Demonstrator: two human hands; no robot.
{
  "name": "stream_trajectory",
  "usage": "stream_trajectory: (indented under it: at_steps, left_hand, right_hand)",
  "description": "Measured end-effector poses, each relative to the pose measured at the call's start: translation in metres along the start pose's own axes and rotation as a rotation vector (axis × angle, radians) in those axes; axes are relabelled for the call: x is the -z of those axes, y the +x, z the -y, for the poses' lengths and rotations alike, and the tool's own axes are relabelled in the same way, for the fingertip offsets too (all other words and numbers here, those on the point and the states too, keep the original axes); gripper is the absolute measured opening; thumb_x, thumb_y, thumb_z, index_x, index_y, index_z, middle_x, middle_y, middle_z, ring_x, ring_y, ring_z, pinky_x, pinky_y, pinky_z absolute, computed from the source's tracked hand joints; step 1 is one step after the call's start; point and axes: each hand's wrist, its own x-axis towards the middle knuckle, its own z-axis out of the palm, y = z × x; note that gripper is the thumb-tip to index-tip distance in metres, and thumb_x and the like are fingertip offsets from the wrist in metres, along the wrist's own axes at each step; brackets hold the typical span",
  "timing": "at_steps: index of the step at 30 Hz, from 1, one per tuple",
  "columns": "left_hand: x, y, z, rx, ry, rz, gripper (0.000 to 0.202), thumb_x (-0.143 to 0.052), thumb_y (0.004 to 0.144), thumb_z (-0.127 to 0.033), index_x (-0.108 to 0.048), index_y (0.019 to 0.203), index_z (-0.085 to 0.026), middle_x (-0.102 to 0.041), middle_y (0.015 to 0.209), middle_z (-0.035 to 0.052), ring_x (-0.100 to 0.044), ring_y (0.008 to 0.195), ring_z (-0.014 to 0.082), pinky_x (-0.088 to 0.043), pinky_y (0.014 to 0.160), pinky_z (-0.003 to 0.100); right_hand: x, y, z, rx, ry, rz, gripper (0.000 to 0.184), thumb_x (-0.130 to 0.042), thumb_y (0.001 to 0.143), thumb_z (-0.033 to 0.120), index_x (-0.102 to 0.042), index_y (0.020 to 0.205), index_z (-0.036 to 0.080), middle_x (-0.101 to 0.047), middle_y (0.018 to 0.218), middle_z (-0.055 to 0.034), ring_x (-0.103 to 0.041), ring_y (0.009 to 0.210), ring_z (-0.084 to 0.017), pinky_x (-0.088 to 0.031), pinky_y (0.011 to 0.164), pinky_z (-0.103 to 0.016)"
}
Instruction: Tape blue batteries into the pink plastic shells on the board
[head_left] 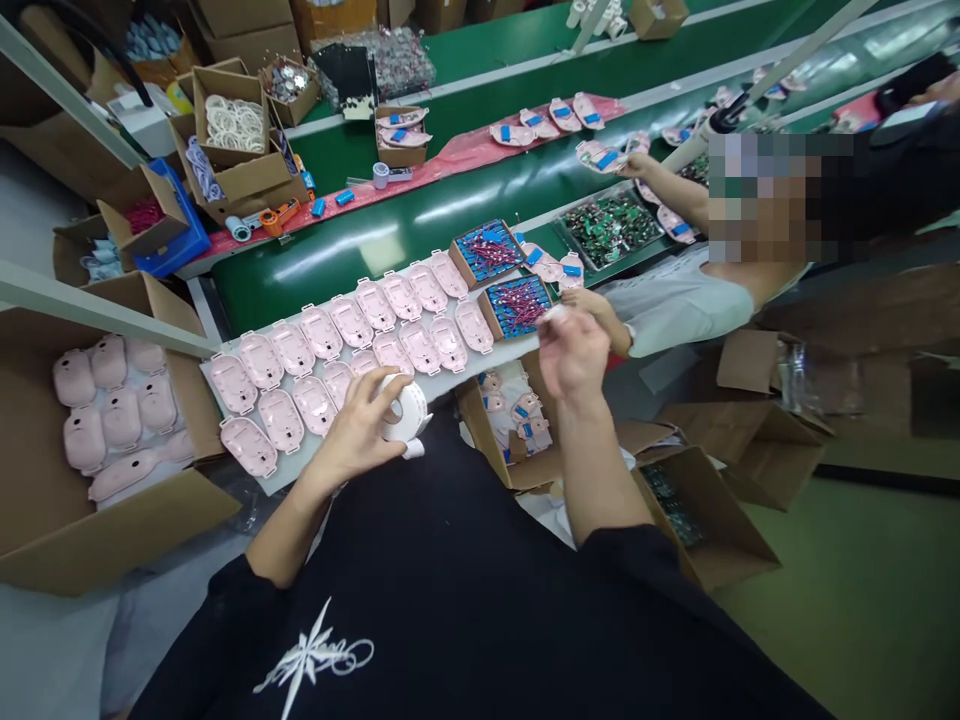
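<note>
Working beside an open carton point(127, 535) of pink plastic casings point(112, 405), I grip a white roll point(405, 410) in my closed left hand point(351, 432), just over more casings on the white surface point(480, 370). My raised right hand point(574, 355), slightly blurred, pinches a small white scrap point(553, 313), near a co-worker's hand point(589, 310).

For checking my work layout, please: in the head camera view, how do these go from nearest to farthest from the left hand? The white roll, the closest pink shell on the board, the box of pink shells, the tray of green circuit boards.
1. White roll: held in the left hand, on its right side.
2. Pink shell: just left of the hand.
3. Box of pink shells: farther left.
4. Tray of green circuit boards: far ahead, to the right.
</note>
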Motion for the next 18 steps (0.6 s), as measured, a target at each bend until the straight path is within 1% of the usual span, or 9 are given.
stream_trajectory:
  at_steps: [2, 5, 8, 10, 11, 12, 14, 16, 18]
  left_hand:
    - [-0.003, -0.003, 0.002, 0.079, -0.145, 0.039, 0.096, -0.083, 0.069, -0.023, -0.041, 0.155, -0.030, -0.043, 0.151, 0.0134, -0.044, 0.141, 0.0356, -0.041, 0.117, 0.052]
    - [-0.008, -0.008, 0.005, 0.168, -0.290, 0.086, 0.104, -0.088, 0.069, -0.033, -0.036, 0.158, -0.032, -0.041, 0.154, 0.0120, -0.043, 0.144, 0.0345, -0.045, 0.115, 0.047]
    - [-0.012, -0.009, 0.006, 0.220, -0.343, 0.091, 0.107, -0.090, 0.067, -0.037, -0.034, 0.159, -0.033, -0.040, 0.156, 0.0108, -0.044, 0.144, 0.0334, -0.049, 0.111, 0.044]
    - [-0.014, -0.007, 0.006, 0.228, -0.347, 0.097, 0.107, -0.089, 0.068, -0.036, -0.034, 0.159, -0.033, -0.041, 0.155, 0.0106, -0.045, 0.143, 0.0333, -0.049, 0.111, 0.044]
    - [-0.014, -0.005, 0.005, 0.225, -0.346, 0.107, 0.106, -0.089, 0.067, -0.035, -0.035, 0.159, -0.033, -0.041, 0.155, 0.0106, -0.045, 0.143, 0.0336, -0.049, 0.111, 0.044]
    - [-0.015, -0.003, 0.005, 0.218, -0.345, 0.122, 0.105, -0.089, 0.068, -0.035, -0.036, 0.159, -0.033, -0.041, 0.155, 0.0108, -0.045, 0.143, 0.0338, -0.049, 0.110, 0.044]
    - [-0.016, 0.002, 0.003, 0.202, -0.347, 0.151, 0.104, -0.088, 0.068, -0.035, -0.036, 0.158, -0.033, -0.040, 0.156, 0.0109, -0.044, 0.144, 0.0338, -0.050, 0.110, 0.044]
    - [-0.016, 0.007, 0.001, 0.188, -0.342, 0.167, 0.103, -0.087, 0.069, -0.036, -0.035, 0.159, -0.033, -0.040, 0.156, 0.0110, -0.044, 0.145, 0.0331, -0.051, 0.109, 0.043]
    - [-0.017, 0.011, -0.001, 0.174, -0.329, 0.172, 0.103, -0.086, 0.070, -0.038, -0.034, 0.159, -0.033, -0.040, 0.156, 0.0109, -0.043, 0.145, 0.0324, -0.051, 0.108, 0.042]
  right_hand:
    - [0.026, -0.020, -0.021, -0.161, -0.119, 0.207, 0.026, -0.078, 0.080, 0.045, -0.073, 0.082, 0.020, -0.071, 0.082, -0.0039, -0.065, 0.077, -0.018, -0.054, 0.076, -0.032]
    - [0.062, -0.078, -0.055, -0.446, -0.429, 0.562, 0.027, -0.080, 0.076, 0.042, -0.070, 0.072, 0.018, -0.069, 0.073, -0.0044, -0.063, 0.070, -0.019, -0.049, 0.068, -0.031]
    - [0.092, -0.133, -0.088, -0.683, -0.842, 0.846, 0.029, -0.081, 0.072, 0.028, -0.057, 0.056, 0.019, -0.062, 0.061, -0.0045, -0.058, 0.062, -0.019, -0.039, 0.061, -0.029]
    - [0.105, -0.157, -0.104, -0.720, -1.061, 0.986, 0.029, -0.078, 0.069, 0.016, -0.053, 0.055, 0.020, -0.063, 0.063, -0.0066, -0.059, 0.066, -0.020, -0.034, 0.061, -0.030]
    - [0.109, -0.165, -0.108, -0.705, -1.116, 1.012, 0.027, -0.077, 0.071, 0.015, -0.054, 0.057, 0.020, -0.065, 0.066, -0.0075, -0.060, 0.068, -0.021, -0.033, 0.062, -0.030]
    - [0.109, -0.169, -0.110, -0.674, -1.134, 1.004, 0.024, -0.074, 0.075, 0.016, -0.056, 0.060, 0.020, -0.065, 0.068, -0.0079, -0.061, 0.070, -0.021, -0.033, 0.063, -0.030]
    - [0.106, -0.169, -0.106, -0.598, -1.090, 0.930, 0.022, -0.067, 0.085, 0.024, -0.057, 0.066, 0.020, -0.065, 0.068, -0.0073, -0.060, 0.071, -0.020, -0.033, 0.064, -0.029]
    - [0.100, -0.160, -0.092, -0.547, -0.976, 0.849, 0.025, -0.059, 0.092, 0.030, -0.059, 0.070, 0.019, -0.063, 0.065, -0.0055, -0.059, 0.068, -0.019, -0.035, 0.066, -0.029]
    - [0.101, -0.146, -0.071, -0.550, -0.796, 0.798, 0.023, -0.057, 0.093, 0.035, -0.063, 0.078, 0.018, -0.064, 0.066, -0.0033, -0.059, 0.066, -0.018, -0.039, 0.067, -0.028]
